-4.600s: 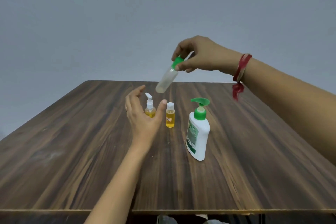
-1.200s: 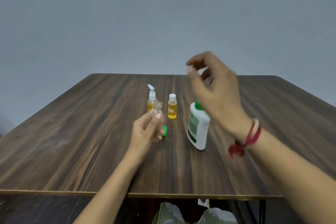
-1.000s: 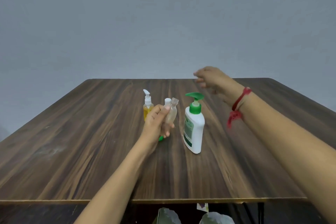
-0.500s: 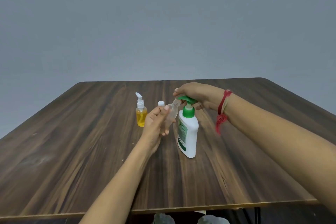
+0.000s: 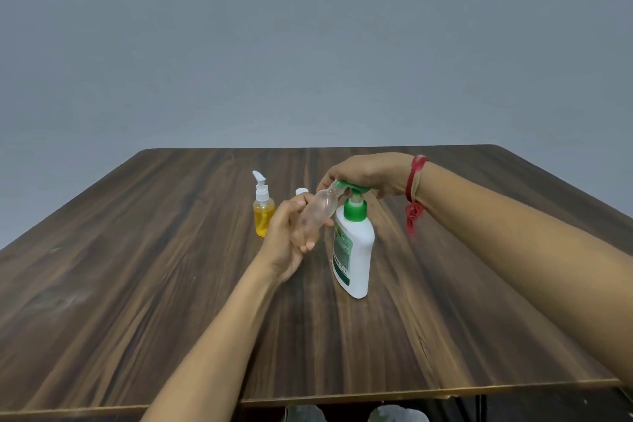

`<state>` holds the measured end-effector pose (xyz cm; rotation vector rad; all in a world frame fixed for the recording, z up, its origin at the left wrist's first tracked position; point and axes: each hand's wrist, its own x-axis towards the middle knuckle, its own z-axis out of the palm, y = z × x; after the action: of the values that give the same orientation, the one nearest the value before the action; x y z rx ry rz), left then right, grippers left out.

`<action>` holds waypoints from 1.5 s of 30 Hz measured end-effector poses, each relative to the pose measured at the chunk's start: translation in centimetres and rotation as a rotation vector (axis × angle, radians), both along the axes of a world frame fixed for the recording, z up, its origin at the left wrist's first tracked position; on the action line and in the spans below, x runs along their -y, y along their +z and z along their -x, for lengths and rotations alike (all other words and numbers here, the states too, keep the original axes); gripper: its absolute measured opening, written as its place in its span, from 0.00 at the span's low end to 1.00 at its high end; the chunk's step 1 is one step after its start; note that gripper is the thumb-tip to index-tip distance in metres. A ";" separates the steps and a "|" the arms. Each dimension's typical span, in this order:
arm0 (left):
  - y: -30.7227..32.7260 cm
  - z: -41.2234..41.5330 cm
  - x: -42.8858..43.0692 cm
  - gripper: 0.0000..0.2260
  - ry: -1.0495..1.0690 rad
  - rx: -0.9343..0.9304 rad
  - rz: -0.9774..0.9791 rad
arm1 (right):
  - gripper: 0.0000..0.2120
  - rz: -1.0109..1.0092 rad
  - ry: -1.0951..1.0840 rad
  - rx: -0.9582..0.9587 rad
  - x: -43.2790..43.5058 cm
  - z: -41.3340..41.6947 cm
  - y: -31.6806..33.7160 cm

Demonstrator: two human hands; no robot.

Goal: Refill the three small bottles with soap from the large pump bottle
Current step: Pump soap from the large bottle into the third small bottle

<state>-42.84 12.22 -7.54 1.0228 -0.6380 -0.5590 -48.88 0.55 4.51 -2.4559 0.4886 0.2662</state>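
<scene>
My left hand (image 5: 287, 236) grips a clear, uncapped small bottle (image 5: 317, 211), tilted with its mouth up against the spout of the large pump bottle (image 5: 352, 250). That bottle is white with a green pump head and stands upright mid-table. My right hand (image 5: 366, 175) rests on top of the green pump head, fingers bent over it. A small pump bottle of yellow liquid (image 5: 263, 212) stands to the left. Behind my left hand only the white cap of another small bottle (image 5: 301, 191) shows.
The dark wooden table (image 5: 137, 284) runs to a near edge at the bottom and a far edge against a plain grey wall. A red thread band (image 5: 413, 192) is tied round my right wrist. The green cap seen earlier is hidden.
My right hand came down from the air onto the green pump head. My left hand raised and tilted the clear bottle until its mouth met the spout.
</scene>
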 end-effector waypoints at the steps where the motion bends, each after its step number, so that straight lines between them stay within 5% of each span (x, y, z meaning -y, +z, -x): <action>1: 0.0 -0.1 -0.1 0.12 -0.014 -0.012 -0.007 | 0.16 0.009 0.015 0.009 -0.1 0.1 -0.2; 13: 1.0 -0.7 -1.9 0.06 -0.062 -0.092 -0.057 | 0.19 -0.022 0.009 0.105 0.3 0.4 -1.4; 45: 0.1 -0.9 -0.8 0.11 0.025 -0.166 -0.065 | 0.18 -0.015 0.022 0.103 0.0 0.7 -1.1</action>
<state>-41.90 13.03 -7.45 1.0324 -0.4621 -0.6385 -49.61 0.58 3.39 -2.4469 0.4140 0.1512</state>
